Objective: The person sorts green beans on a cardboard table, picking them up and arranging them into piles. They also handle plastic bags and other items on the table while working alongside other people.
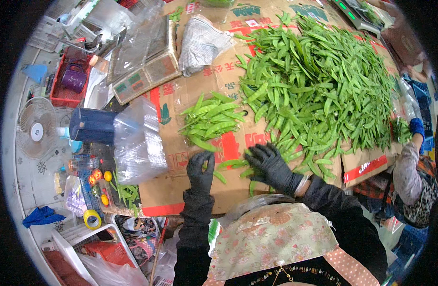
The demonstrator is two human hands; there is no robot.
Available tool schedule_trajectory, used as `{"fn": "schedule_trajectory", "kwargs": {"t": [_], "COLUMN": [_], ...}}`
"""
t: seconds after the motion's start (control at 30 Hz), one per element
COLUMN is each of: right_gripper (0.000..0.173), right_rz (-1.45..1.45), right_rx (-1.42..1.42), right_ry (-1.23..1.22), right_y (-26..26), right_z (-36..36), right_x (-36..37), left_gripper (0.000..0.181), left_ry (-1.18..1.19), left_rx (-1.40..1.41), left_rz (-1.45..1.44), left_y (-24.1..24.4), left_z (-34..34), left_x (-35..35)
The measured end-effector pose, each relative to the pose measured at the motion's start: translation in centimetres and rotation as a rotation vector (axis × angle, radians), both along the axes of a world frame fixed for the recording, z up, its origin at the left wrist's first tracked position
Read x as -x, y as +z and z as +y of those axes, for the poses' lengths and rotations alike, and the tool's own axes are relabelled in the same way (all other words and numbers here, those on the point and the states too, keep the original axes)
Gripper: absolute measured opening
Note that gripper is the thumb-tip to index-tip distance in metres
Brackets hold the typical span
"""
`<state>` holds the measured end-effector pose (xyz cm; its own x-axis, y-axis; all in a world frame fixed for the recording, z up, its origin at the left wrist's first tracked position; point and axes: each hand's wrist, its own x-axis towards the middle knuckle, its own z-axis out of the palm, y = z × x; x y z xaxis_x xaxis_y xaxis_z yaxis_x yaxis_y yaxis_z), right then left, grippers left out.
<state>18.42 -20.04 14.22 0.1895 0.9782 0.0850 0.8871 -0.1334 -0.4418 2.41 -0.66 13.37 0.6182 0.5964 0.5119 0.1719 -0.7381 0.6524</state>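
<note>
A large heap of green snow pea pods (322, 85) covers the right side of a table laid with flattened cardboard (161, 193). A smaller pile of pods (215, 118) lies left of it. My left hand (201, 169), in a dark glove, is just below the small pile, thumb and forefinger curled together near a pod; whether it pinches one I cannot tell. My right hand (269, 164), gloved too, spreads its fingers over a few loose pods at the heap's lower left edge; its palm side is hidden.
A stack of clear plastic bags (138, 143), a weighing scale (144, 68) and a white cloth (204, 43) stand or lie at the left and back. Another scale (362, 18) is at the far right. A co-worker's blue-gloved hand (416, 128) is by the right edge.
</note>
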Motion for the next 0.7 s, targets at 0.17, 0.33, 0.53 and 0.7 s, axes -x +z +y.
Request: {"fn": "schedule_trajectory", "kwargs": {"t": [0.17,0.33,0.53,0.7], "right_gripper": [0.056,0.030,0.024,0.026], "right_rz": [-0.077,0.198,0.499,0.385], "right_rx": [0.018,-0.158,-0.388,-0.422], "right_ry": [-0.021,-0.191,-0.430,-0.130], "right_y": [-0.6,3.2,6.2,9.3], "right_z": [-1.1,-0.4,1.0,10.4], "right_x": [2.8,0.2,-4.8,-4.7], "left_gripper": [0.026,0.029,0.025,0.033], "left_ry": [0.015,-0.059,0.281,0.437], "left_rx": [0.229,0.306,0.430,0.398], "left_rz": [0.108,0.060,-0.131,-0.128], "left_y": [3.3,4.9,1.7,0.9], "left_z": [0.4,0.3,0.3,1.0], "left_x": [-4.9,-5.8,0.3,1.1]}}
